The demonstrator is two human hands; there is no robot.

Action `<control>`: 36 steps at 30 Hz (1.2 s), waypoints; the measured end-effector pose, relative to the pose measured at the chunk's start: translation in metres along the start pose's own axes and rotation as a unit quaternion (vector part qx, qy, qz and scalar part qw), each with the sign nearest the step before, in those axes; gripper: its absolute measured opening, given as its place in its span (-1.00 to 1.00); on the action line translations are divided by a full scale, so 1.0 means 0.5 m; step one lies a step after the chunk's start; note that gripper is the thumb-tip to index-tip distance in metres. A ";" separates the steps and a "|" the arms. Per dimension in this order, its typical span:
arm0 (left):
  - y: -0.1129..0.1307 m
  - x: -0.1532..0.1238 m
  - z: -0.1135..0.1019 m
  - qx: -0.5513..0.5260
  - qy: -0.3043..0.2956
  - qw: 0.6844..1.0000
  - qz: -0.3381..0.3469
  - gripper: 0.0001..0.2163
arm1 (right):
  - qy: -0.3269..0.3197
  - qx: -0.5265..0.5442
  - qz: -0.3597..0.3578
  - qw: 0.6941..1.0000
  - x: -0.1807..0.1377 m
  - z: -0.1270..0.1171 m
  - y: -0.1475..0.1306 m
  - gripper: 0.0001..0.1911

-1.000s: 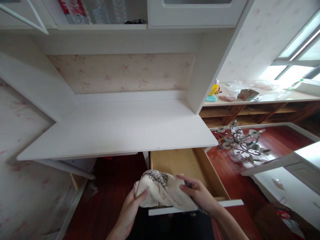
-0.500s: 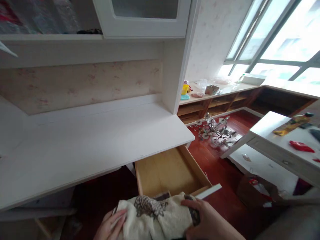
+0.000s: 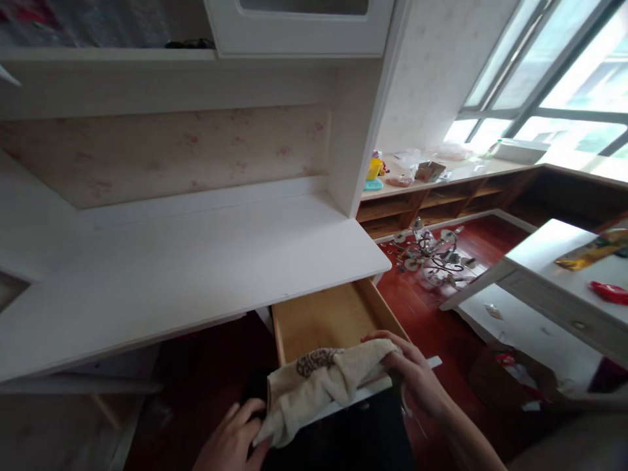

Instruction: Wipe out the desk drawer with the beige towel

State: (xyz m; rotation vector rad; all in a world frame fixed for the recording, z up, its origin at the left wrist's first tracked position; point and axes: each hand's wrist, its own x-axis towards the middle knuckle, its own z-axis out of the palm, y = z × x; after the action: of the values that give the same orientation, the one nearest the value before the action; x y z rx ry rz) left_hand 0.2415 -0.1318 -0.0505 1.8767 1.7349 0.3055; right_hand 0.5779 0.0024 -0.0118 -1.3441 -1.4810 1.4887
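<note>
below white desk [image 3: 196, 275], drawer [image 3: 324, 317], perhaps towel [image 3: 314, 386]

Left hand [image 3: 234, 437] cut off below; cloth [image 3: 318, 386] perhaps hides fingertips.

Both hands grip a cream cloth [image 3: 318, 386] over the open wooden drawer [image 3: 328, 317] under the white table [image 3: 186, 275]: left hand [image 3: 235, 438], right hand [image 3: 415, 376]

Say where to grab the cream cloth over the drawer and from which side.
Grip the cloth at its two bunched ends, from the left and right, where the left hand and right hand pinch it; it is limp and sags across the drawer front.
</note>
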 end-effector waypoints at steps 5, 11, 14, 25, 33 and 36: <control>0.034 0.087 -0.007 -0.213 0.125 0.962 -0.114 -0.74 | 0.058 0.078 0.067 0.993 0.065 -0.013 -0.010 -0.76; 0.045 0.143 0.045 -0.308 0.214 0.915 -0.148 -0.61 | 0.184 0.143 0.032 0.972 0.095 -0.070 -0.088 -0.65; 0.076 0.125 0.078 -0.280 0.160 0.937 -0.136 -0.64 | 0.132 0.067 0.012 0.989 0.090 -0.070 -0.121 -0.61; 0.098 0.056 0.178 0.003 0.134 0.990 0.037 -0.82 | -0.275 -0.220 0.011 0.936 0.131 0.179 0.005 -0.88; 0.048 0.007 0.196 0.050 0.267 0.960 0.069 -0.82 | -0.392 0.060 0.210 0.894 0.135 0.286 0.061 -0.46; 0.017 -0.017 0.217 0.053 0.317 0.946 0.052 -0.80 | -0.354 -0.074 0.153 0.920 0.141 0.304 0.093 -0.45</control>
State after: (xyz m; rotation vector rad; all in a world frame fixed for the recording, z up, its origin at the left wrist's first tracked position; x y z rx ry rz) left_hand 0.3042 -0.1667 -0.1329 2.0959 2.0825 0.9632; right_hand 0.4260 0.0132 -0.0960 -1.2160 -1.9046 2.2704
